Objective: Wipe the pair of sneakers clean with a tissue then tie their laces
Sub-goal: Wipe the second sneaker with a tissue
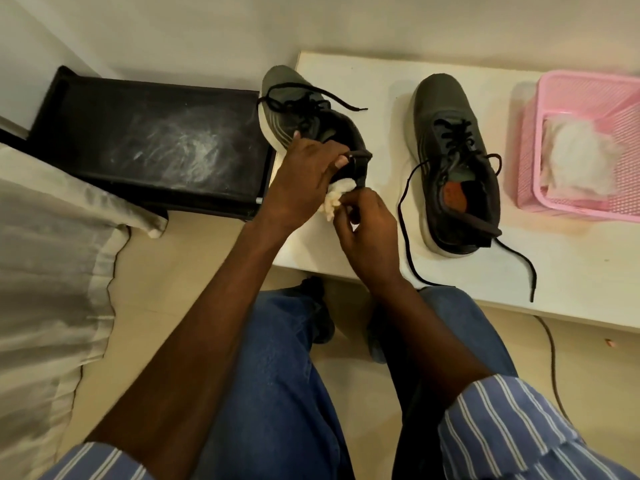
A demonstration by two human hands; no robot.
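Currently wiping step: left hand (304, 174) grips tilted dark grey lace-up sneaker (298, 109) by heel at white tabletop (346, 247) edge; right hand (367, 230) pinches crumpled white tissue (337, 195) against heel. Second sneaker (453, 161) stands nearby, laces loose. Next: probably rub on around sole, then swap shoes.

Tilted sneaker (298, 109), crumpled tissue (334, 197), upright sneaker (453, 161)

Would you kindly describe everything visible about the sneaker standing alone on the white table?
The dark grey fabric sneaker with a pale sole stands upright on the white table, toe pointing away, between the held sneaker and a pink mesh basket. Its black laces are untied, trailing toward the table's near edge. An orange insole patch shows inside. No hand touches it.
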